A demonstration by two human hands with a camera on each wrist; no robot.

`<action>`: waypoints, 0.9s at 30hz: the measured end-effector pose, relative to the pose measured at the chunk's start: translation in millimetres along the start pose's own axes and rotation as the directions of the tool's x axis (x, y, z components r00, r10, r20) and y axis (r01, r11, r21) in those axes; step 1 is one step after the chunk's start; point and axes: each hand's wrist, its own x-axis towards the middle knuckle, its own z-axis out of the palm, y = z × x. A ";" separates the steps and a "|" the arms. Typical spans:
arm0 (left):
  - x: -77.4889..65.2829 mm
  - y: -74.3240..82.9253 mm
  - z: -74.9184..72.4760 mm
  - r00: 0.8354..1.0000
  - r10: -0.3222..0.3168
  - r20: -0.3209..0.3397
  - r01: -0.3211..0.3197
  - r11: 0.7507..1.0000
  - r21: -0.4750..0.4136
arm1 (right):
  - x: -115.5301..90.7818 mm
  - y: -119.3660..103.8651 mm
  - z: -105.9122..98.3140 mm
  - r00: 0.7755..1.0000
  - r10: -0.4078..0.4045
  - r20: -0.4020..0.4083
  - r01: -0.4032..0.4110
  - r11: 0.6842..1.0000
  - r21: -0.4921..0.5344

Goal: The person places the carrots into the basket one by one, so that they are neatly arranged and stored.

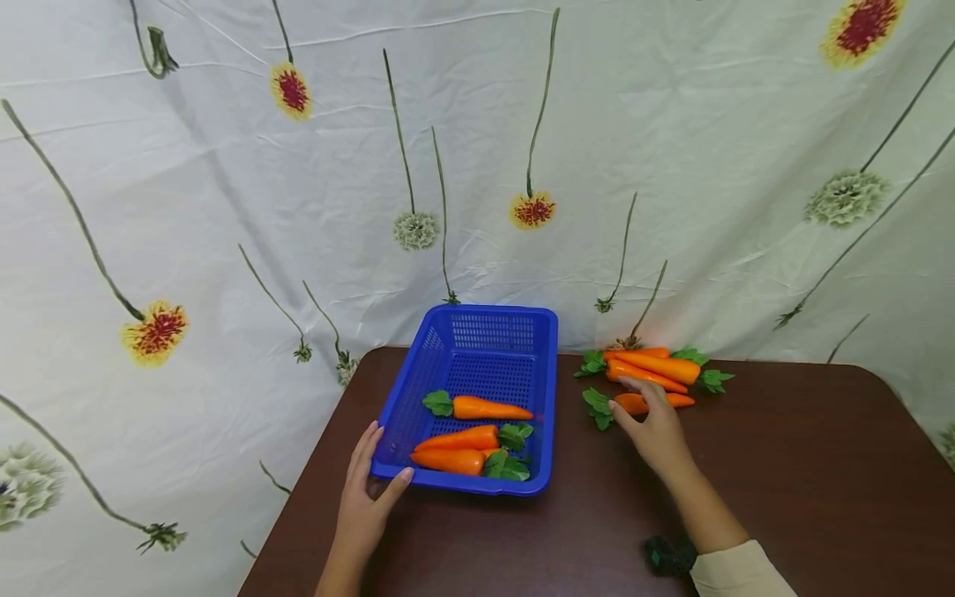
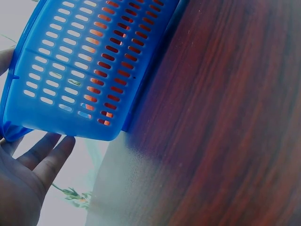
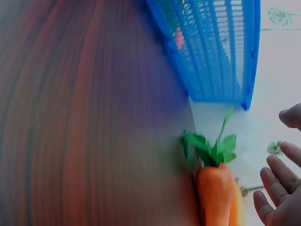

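A blue plastic basket with slotted walls stands on the table. My left hand rests at its near left corner, thumb at the front rim, fingers along the left side. In the left wrist view, the fingers look straight beside the basket wall. Inside the basket lie several orange carrots with green leaves, one carrot apart from the nearer ones. My right hand reaches over a carrot, partly hiding it. In the right wrist view, that hand has spread fingers and holds nothing.
Behind the right hand, more carrots lie in a bunch by the table's back edge. A small black object is beside the right wrist. A white flowered cloth hangs behind the brown table.
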 end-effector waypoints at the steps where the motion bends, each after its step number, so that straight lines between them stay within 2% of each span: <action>1: 0.0 0.1 0.0 1.000 -0.002 0.001 0.002 1.000 -0.001 | 0.2 2.6 -2.5 1.000 0.007 0.007 -0.007 1.000 -0.010; 5: -0.2 0.6 -0.5 1.000 -0.006 0.004 0.006 1.000 -0.004 | 1.5 13.6 -11.4 0.999 0.017 0.037 -0.015 0.999 -0.043; 15: 0.5 -1.5 -0.7 1.000 -0.013 0.006 0.013 1.000 -0.001 | 7.9 37.5 -23.6 0.997 -0.023 0.068 0.035 0.985 -0.167; 23: -0.4 -1.5 0.3 1.000 -0.001 -0.001 0.001 1.000 0.009 | 9.8 41.7 -30.6 0.996 0.015 0.093 0.009 0.969 -0.246; 27: -0.6 -2.1 0.2 1.000 -0.005 -0.001 0.005 1.000 0.015 | 10.3 41.6 -31.2 0.995 0.023 0.098 0.009 0.949 -0.316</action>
